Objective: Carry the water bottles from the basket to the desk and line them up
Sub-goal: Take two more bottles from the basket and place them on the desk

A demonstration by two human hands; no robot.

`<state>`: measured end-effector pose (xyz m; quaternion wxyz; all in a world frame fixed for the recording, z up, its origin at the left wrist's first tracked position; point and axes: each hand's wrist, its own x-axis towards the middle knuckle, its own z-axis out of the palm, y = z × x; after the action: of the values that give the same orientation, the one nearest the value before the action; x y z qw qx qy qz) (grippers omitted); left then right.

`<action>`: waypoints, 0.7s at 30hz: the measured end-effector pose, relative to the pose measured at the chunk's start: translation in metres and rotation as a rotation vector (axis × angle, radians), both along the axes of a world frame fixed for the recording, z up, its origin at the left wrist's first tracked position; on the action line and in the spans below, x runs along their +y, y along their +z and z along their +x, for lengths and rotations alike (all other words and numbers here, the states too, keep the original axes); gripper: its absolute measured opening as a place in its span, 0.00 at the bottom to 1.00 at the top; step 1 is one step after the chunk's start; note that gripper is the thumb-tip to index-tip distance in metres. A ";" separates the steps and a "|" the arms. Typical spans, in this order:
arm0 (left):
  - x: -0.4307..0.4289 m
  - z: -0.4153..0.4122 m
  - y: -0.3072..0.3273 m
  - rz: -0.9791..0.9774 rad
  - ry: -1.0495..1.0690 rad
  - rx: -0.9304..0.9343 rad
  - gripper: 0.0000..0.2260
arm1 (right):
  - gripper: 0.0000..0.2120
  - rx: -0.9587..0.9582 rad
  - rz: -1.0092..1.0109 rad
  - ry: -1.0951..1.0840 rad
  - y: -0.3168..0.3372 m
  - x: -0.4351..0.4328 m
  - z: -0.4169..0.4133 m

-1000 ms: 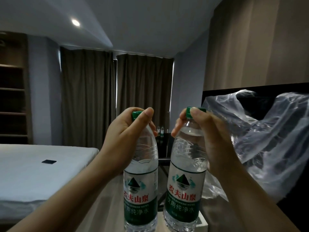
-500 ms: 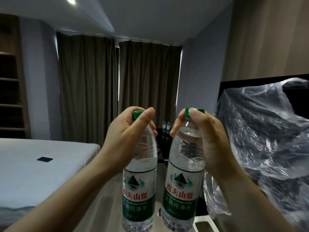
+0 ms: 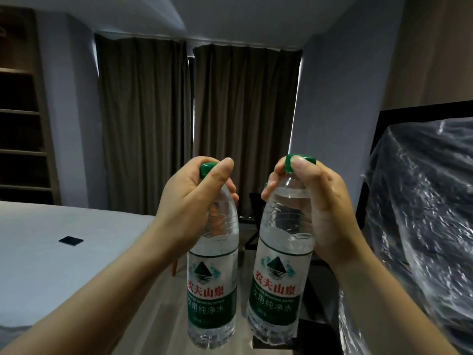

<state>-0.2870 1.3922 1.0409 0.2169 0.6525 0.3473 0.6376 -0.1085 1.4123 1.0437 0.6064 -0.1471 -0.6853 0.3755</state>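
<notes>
Aloft, left hand [image 3: 189,201] curled round left bottle [image 3: 212,280], right hand [image 3: 323,208] curled round right bottle [image 3: 279,278].

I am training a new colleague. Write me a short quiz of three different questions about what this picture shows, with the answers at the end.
1. True or false: the left hand grips the left bottle and the right hand grips the right bottle, both near the neck.
2. Which colour are the bottle caps? A red; B green; C white.
3. Fill in: the small dark flat object lies on the ____.

Key: 1 true; 2 B; 3 bed.
</notes>
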 end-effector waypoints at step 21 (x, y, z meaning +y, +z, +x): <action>0.348 -0.081 -0.027 -0.026 -0.026 -0.004 0.17 | 0.11 -0.016 -0.052 -0.180 -0.027 0.330 -0.082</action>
<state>-0.3679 1.7399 1.0141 0.2345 0.6527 0.3467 0.6315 -0.1909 1.7428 1.0166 0.6282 -0.2265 -0.6642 0.3361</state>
